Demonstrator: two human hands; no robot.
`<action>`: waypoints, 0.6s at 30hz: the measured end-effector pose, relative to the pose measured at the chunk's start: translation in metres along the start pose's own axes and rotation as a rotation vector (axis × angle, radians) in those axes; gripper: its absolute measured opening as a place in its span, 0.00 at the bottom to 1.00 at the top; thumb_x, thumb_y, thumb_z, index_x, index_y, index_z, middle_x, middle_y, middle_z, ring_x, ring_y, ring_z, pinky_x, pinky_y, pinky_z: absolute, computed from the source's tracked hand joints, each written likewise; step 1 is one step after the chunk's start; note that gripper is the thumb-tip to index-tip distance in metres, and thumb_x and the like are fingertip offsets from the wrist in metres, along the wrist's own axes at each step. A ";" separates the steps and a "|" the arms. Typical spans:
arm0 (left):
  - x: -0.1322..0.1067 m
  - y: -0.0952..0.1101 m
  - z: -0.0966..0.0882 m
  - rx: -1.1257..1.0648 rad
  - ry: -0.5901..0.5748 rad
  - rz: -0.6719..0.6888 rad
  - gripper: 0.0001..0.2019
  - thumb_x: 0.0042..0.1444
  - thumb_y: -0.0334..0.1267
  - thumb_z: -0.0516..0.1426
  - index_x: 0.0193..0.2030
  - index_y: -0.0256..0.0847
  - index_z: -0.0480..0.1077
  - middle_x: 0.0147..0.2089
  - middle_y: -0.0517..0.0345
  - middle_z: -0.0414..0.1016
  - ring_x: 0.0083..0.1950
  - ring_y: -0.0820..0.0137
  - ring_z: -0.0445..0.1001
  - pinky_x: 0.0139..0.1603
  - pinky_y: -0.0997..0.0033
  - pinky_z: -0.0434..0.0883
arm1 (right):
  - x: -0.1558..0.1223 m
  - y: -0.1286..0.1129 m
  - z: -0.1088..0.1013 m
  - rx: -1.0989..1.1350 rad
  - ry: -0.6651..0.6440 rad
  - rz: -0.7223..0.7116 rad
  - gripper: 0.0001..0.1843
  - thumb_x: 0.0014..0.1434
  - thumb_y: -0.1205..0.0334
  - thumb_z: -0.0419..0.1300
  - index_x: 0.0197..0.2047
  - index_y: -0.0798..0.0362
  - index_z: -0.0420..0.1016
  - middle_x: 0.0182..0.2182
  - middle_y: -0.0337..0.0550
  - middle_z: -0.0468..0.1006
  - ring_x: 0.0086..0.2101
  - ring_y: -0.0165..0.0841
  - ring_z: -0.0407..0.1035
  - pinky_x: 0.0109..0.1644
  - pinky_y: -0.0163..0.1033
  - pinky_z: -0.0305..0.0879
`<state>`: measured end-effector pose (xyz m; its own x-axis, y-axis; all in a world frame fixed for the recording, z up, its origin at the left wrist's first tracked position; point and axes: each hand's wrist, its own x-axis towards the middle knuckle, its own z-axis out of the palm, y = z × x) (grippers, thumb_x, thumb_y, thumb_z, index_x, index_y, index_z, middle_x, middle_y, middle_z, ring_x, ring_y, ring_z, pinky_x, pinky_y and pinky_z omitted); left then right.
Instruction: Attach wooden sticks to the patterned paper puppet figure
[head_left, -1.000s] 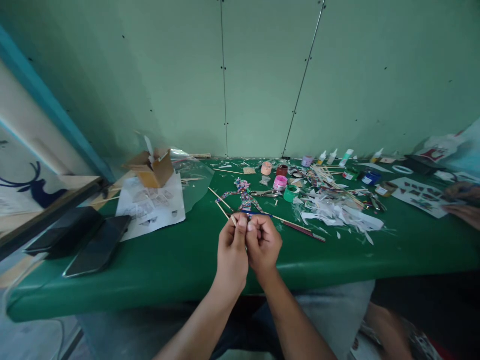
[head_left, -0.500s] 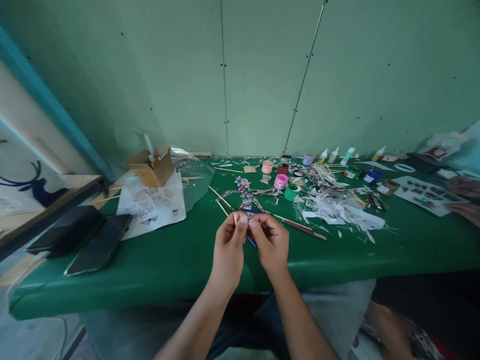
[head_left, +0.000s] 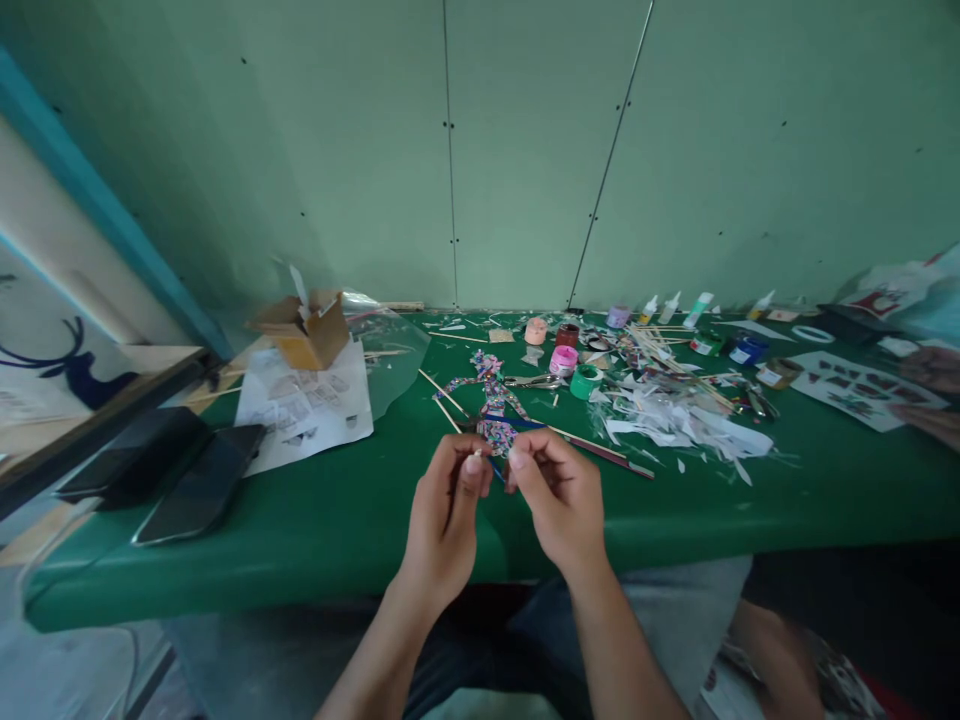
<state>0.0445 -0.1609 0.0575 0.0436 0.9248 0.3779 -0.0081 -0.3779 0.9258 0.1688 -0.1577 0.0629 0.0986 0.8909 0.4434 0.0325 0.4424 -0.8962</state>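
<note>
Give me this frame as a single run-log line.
left hand: pinching small piece | right hand: pinching same piece | beyond: patterned paper figure on green table | right: paper scraps, paint pots

person, own body: left hand [head_left: 442, 515] and right hand [head_left: 564, 500] bare, no rings, no watch or bands at the wrists; forearms bare, no sleeves in view; lap in dark blue garment below, light grey cloth beside it.
</note>
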 end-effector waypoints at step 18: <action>-0.006 0.004 0.004 0.030 -0.057 0.052 0.06 0.65 0.39 0.50 0.41 0.41 0.65 0.31 0.60 0.69 0.32 0.75 0.68 0.33 0.77 0.66 | -0.001 -0.015 -0.004 0.136 -0.100 0.087 0.10 0.59 0.58 0.59 0.29 0.52 0.70 0.22 0.37 0.74 0.22 0.27 0.69 0.27 0.32 0.67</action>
<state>0.0484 -0.1679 0.0594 0.1003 0.9003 0.4235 0.0180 -0.4273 0.9039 0.1719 -0.1657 0.0760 -0.0046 0.9291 0.3699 -0.1069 0.3673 -0.9239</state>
